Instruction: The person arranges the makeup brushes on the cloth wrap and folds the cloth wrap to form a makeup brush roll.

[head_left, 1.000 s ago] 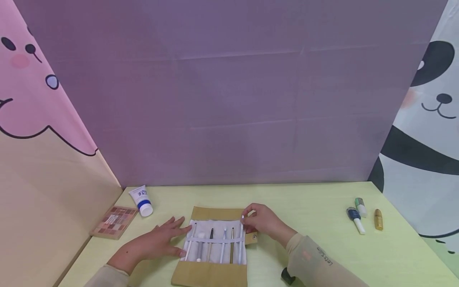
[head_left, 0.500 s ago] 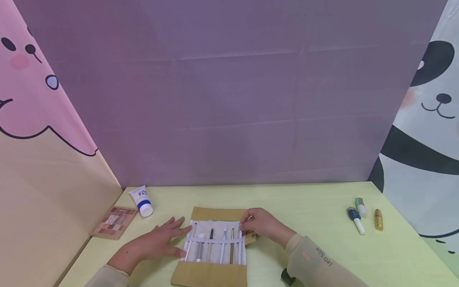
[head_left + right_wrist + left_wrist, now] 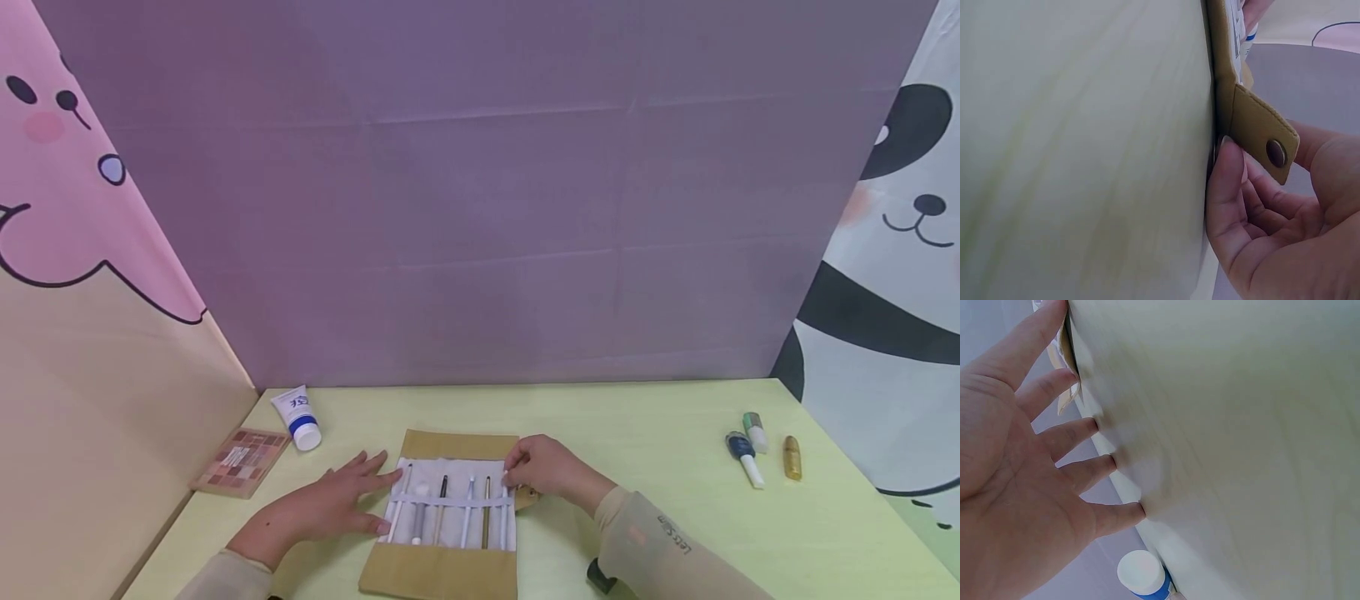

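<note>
A tan roll-up pouch (image 3: 442,573) lies unfolded on the table, its pale lining holding several slim makeup tools under a white elastic strap. At its right side, my right hand (image 3: 546,467) pinches the upper end of a slim white stick (image 3: 503,525); the fingers hide its tip. Below that hand juts the pouch's snap flap (image 3: 1260,131), with a dark metal button. My left hand (image 3: 337,504) is spread at the pouch's left edge, thumb and forefinger touching it. In the left wrist view the other fingertips of the left hand (image 3: 1035,462) rest on the tabletop.
At the back left lie a white tube (image 3: 297,419) with a blue band and an eyeshadow palette (image 3: 243,462). On the right are a dark blue bottle (image 3: 745,460), a green-and-white bottle (image 3: 755,432) and a gold tube (image 3: 792,458). Walls border the table (image 3: 637,425).
My right hand has moved slightly down and left along the white stick, covering its top end, and the snap flap has shifted a little. The left hand stays put.
</note>
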`<move>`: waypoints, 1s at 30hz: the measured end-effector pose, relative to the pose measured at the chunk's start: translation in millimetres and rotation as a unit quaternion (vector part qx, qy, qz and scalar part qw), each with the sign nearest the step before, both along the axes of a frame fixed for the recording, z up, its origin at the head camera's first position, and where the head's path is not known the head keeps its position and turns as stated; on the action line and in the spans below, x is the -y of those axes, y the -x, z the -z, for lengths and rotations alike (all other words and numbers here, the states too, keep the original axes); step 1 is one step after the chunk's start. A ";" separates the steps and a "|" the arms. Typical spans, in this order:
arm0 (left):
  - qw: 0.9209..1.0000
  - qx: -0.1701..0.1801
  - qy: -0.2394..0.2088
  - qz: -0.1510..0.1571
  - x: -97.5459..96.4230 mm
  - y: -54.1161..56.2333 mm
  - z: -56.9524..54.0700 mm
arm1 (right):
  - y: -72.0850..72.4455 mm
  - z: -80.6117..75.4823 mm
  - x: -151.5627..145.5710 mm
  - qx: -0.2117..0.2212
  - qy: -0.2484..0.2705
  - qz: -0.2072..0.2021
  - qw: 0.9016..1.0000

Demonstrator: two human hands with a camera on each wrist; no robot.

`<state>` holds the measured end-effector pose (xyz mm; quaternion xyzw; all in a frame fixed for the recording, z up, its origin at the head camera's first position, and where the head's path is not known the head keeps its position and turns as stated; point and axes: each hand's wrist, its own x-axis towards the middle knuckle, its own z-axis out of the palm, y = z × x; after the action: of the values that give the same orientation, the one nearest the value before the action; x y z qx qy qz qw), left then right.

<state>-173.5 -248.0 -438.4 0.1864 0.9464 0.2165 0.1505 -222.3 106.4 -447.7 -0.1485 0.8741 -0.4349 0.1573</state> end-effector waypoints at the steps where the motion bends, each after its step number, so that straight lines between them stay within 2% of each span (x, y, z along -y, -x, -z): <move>1: 1.000 -0.002 0.000 0.003 0.0 0.2 -0.1 | 0.1 -0.2 0.2 -0.003 -0.003 0.000 1.000; 16: 1.000 0.003 0.002 -0.001 -2.0 1.0 -1.0 | 3.2 -2.5 -7.1 0.008 -0.009 -0.008 1.000; 30: 1.000 -0.005 0.023 0.015 1.3 4.8 -0.6 | -3.6 -20.2 -11.1 -0.003 0.003 0.006 1.000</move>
<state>-178.3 -249.2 -437.8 0.1986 0.9490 0.1912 0.1533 -218.7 117.5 -427.5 -0.1452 0.8742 -0.4379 0.1513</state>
